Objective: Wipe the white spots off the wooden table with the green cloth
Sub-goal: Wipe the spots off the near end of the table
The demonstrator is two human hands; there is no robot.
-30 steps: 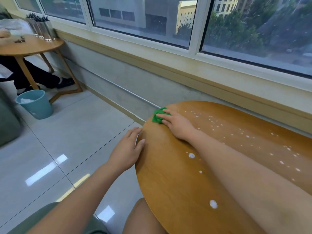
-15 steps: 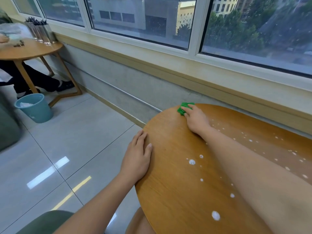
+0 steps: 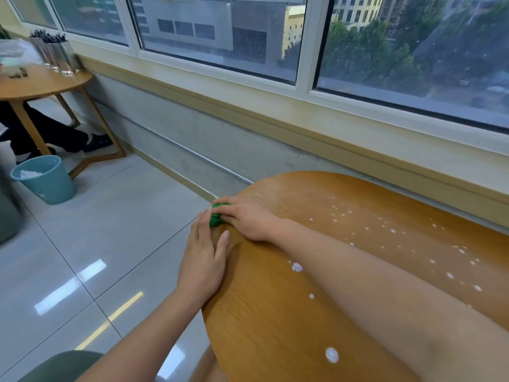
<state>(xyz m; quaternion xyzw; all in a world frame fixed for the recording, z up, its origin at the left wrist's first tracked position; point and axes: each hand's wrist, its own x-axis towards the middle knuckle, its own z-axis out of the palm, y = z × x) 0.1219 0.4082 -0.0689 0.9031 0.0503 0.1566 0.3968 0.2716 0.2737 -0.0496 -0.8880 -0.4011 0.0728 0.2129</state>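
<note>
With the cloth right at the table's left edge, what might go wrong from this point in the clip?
1. The green cloth sits bunched at the wooden table rim under the right hand; it may slip off onto the floor.
2. The right forearm lies over the white spots and may smear them.
3. A big spot near the front edge could be missed.

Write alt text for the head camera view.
A person's right hand presses a green cloth at the left edge of a round wooden table while the left hand rests beside it. White spots dot the tabletop.
</note>
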